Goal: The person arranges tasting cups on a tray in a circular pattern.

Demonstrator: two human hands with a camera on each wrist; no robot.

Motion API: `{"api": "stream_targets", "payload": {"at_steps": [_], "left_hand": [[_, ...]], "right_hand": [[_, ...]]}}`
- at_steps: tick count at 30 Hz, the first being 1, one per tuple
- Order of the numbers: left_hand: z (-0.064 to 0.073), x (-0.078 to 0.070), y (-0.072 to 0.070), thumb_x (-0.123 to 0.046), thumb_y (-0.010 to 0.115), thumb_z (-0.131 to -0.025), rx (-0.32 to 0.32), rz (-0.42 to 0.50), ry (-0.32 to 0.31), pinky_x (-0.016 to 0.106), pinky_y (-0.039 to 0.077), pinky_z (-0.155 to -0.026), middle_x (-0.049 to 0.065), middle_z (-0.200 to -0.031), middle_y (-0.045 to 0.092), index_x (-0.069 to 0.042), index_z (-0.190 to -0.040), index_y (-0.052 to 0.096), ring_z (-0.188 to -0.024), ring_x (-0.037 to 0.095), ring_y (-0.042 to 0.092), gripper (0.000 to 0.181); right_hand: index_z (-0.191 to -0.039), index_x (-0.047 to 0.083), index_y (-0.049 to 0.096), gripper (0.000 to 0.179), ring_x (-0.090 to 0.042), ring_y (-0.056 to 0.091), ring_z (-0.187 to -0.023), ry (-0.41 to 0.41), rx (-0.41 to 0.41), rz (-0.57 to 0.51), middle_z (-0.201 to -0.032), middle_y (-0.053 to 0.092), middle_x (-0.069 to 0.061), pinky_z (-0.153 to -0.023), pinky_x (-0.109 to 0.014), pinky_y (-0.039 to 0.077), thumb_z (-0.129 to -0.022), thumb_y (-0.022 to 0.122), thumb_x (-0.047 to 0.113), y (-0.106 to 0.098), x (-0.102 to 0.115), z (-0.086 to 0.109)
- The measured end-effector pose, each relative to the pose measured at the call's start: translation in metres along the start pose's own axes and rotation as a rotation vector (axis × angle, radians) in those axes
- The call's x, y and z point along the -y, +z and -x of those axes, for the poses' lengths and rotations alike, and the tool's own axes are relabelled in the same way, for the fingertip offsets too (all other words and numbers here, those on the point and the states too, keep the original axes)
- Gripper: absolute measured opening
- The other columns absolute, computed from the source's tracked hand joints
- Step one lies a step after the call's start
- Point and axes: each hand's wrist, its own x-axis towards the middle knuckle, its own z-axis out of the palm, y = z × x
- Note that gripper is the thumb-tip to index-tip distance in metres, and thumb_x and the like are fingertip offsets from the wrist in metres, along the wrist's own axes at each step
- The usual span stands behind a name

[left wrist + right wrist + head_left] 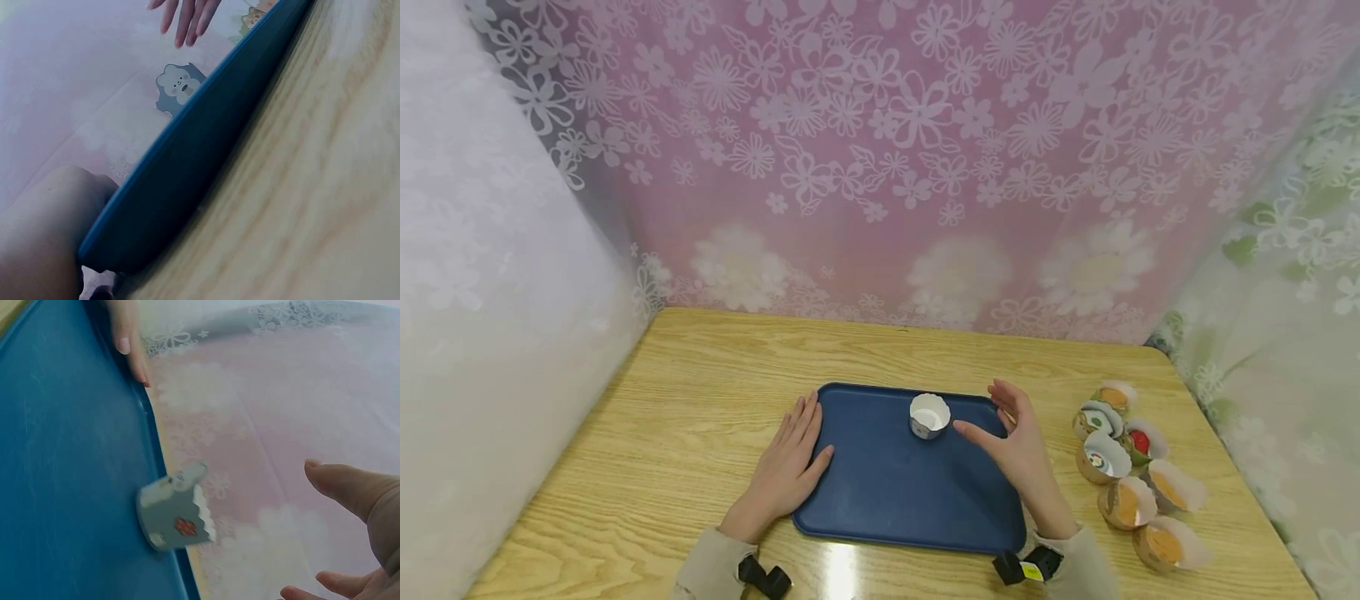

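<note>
A blue tray (910, 492) lies on the wooden table. Near its far edge stands a paper baking cup (929, 417), white inside; its grey-blue outer wall carries a cartoon animal in the left wrist view. My left hand (786, 467) rests along the tray's left rim, fingers extended and thumb over the rim. To the right of the cup, my right hand (1018, 450) hovers above the tray with thumb and fingers spread apart, holding nothing. In the right wrist view a gap separates the thumb (350, 487) from the baking cup (175, 509).
Several more paper cups stand clustered right of the tray, among them a blue-lined cup (1103, 458) and brown ones with orange insides, such as the nearest cup (1161, 546). The wooden table (700, 375) meets a pink flowered curtain (865, 167) at the back.
</note>
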Motion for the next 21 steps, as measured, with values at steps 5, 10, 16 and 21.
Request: {"api": "stream_targets", "payload": {"at_steps": [5,10,16,21], "left_hand": [[0.000,0.000,0.000,-0.035,0.045,-0.106,0.003,0.002,-0.002,0.049,0.015,-0.121,0.016,-0.165,0.010,0.005,-0.155,0.019,-0.151,0.033,0.008,0.068],[0.000,0.000,-0.001,-0.034,0.046,-0.106,0.006,0.009,-0.007,0.049,0.015,-0.121,0.016,-0.165,0.009,0.005,-0.155,0.019,-0.151,0.034,0.008,0.068],[0.000,-0.001,-0.002,-0.032,0.047,-0.105,0.000,0.015,-0.009,0.051,0.016,-0.120,0.017,-0.165,0.010,0.006,-0.155,0.021,-0.151,0.035,0.009,0.068],[0.000,-0.001,-0.001,-0.032,0.048,-0.105,-0.011,0.009,0.002,0.051,0.016,-0.120,0.017,-0.164,0.011,0.006,-0.154,0.022,-0.151,0.035,0.010,0.068]], "right_hand": [[-0.152,0.002,0.029,0.086,-0.033,0.034,-0.140,-0.005,-0.033,0.009,-0.150,0.037,-0.019,-0.118,-0.044,0.026,-0.084,0.081,0.013,-0.023,0.002,0.009],[-0.154,0.003,0.025,0.090,-0.032,0.034,-0.140,0.022,-0.069,0.089,-0.151,0.037,-0.016,-0.112,-0.020,0.032,-0.085,0.081,0.020,-0.053,0.002,0.019],[-0.153,0.006,0.029,0.086,-0.023,0.039,-0.136,0.048,-0.194,0.154,-0.148,0.040,-0.013,-0.106,-0.010,0.033,-0.086,0.080,0.018,-0.083,-0.006,0.032],[-0.154,0.012,0.028,0.086,-0.015,0.037,-0.137,0.129,-0.296,0.111,-0.145,0.040,-0.001,-0.107,-0.011,0.033,-0.086,0.079,0.014,-0.105,-0.012,0.048]]}}
